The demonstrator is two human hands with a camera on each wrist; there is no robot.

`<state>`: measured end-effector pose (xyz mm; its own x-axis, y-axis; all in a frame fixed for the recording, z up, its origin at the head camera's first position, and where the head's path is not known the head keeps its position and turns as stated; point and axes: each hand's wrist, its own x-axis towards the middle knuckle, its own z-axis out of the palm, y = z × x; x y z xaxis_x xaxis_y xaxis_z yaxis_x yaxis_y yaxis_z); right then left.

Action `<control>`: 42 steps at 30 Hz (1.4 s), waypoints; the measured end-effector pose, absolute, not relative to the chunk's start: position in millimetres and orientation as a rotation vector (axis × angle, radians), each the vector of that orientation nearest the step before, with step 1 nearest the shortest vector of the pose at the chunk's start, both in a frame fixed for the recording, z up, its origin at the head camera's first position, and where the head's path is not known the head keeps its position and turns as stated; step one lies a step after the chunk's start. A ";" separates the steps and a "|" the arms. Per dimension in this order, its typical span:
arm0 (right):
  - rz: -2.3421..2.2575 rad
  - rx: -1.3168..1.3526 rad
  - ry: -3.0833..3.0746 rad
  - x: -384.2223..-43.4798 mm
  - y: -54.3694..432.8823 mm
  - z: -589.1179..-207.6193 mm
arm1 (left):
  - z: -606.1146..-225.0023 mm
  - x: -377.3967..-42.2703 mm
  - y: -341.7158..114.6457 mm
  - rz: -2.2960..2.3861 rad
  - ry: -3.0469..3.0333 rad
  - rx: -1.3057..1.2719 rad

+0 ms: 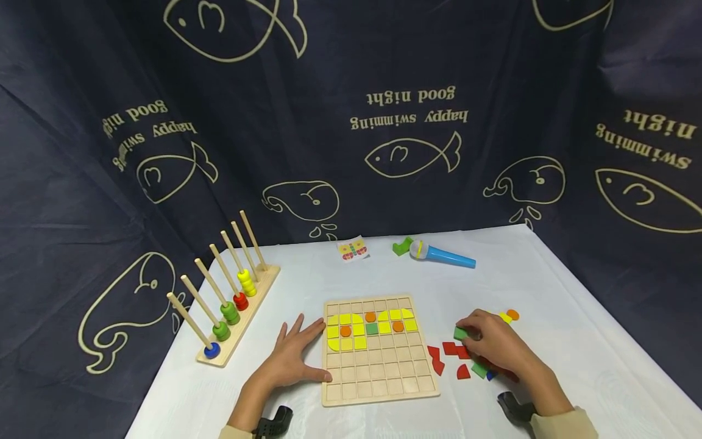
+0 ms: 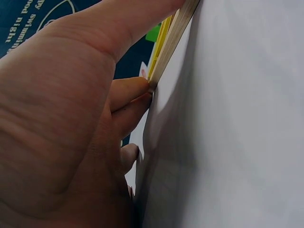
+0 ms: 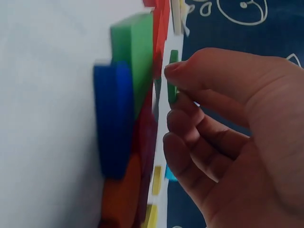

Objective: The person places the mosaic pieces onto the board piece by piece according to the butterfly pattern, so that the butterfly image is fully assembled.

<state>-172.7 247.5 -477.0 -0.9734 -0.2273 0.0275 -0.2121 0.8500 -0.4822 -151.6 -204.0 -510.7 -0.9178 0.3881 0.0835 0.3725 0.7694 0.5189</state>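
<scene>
A wooden grid board (image 1: 378, 373) lies in the middle of the table. Yellow pieces (image 1: 347, 344), orange discs (image 1: 398, 327) and one green square (image 1: 372, 328) fill part of its upper rows. My left hand (image 1: 289, 358) rests along the board's left side with fingers spread, its thumb on the lower left edge. At the right, my right hand (image 1: 496, 341) pinches a green tile (image 3: 174, 56) between thumb and fingers, above a loose pile. That pile holds red pieces (image 1: 463, 371), another green piece (image 3: 135, 52) and a blue piece (image 3: 114, 118); the hand partly hides it.
A wooden peg stand (image 1: 264, 286) with coloured beads is at the left. Toward the back lie a small pattern card (image 1: 353, 249), a green block (image 1: 403, 246) and a blue toy microphone (image 1: 446, 256). An orange disc (image 1: 512, 314) lies beyond the right hand.
</scene>
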 end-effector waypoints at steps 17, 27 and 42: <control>-0.837 -0.671 2.914 -175.9 188.1 -473.2 | -513.1 -151.6 -204.0 0.864 2.926 0.636; -0.800 -0.914 2.874 -176.6 153.0 -473.7 | -514.9 -152.3 -203.7 0.843 2.930 0.626; -0.765 -1.119 2.859 -179.7 114.1 -472.3 | -513.0 -152.8 -203.9 0.857 2.939 0.637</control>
